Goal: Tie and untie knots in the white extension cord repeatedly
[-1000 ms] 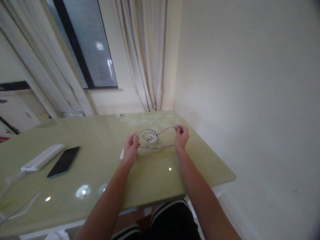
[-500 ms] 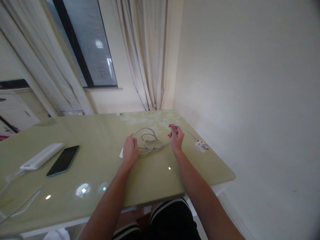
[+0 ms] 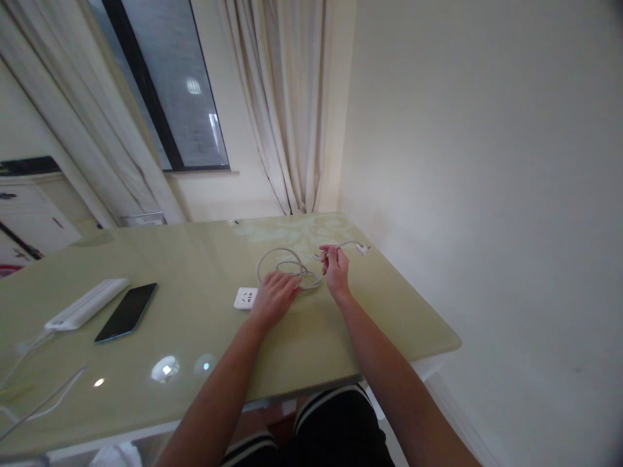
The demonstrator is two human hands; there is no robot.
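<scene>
- Because the right hand (image 3: 335,267) pinches the grey cord (image 3: 301,267) a little way back from its end, the white plug (image 3: 363,248) sticks out past the fingers, toward the far right side of the table (image 3: 302,350).
- The left hand (image 3: 276,295) lies palm down over the near part of the loops, maybe so they do not slide. I cannot tell if its fingers are closed on the cord.
- The loops sit on the table between and just past the two hands.
- The white socket block (image 3: 246,298) rests face up beside the left hand, so its holes show.
- Half a second ago, the plug was lower and more to the right. Now it is higher and closer in.
- The left hand has moved right, so the block, which was mostly hidden, can be seen.
- The right hand has gone a bit left.
- The phone (image 3: 127,312) and long white bar (image 3: 87,303) lie where they were.
</scene>
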